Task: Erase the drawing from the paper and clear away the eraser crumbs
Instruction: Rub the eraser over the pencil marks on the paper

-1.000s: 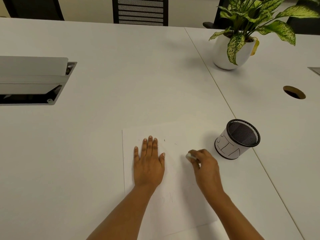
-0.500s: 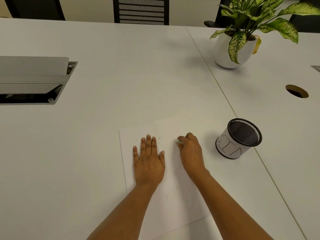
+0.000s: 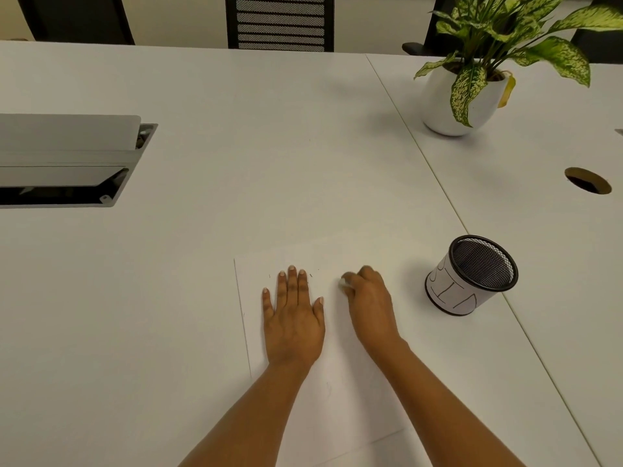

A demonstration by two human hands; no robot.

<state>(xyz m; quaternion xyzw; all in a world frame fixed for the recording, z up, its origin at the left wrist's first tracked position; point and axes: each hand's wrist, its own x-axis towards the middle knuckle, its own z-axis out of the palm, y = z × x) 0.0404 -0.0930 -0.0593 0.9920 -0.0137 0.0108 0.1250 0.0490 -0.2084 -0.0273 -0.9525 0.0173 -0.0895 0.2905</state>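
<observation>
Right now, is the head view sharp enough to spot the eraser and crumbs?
Head view: the right hand and the eraser it pinches are slightly motion-blurred; the left hand, flat on the paper, is sharp. A few dark specks show past its fingertips. Light is soft, no glare.

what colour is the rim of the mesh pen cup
Black, above a white paper wrap with dark marker lines; the head view shows the mesh pen cup clearly.

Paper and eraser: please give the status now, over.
Left hand flat on paper. Right hand pinches eraser low over it. Few crumbs beyond left hand. Mesh cup stands apart, right side.
</observation>
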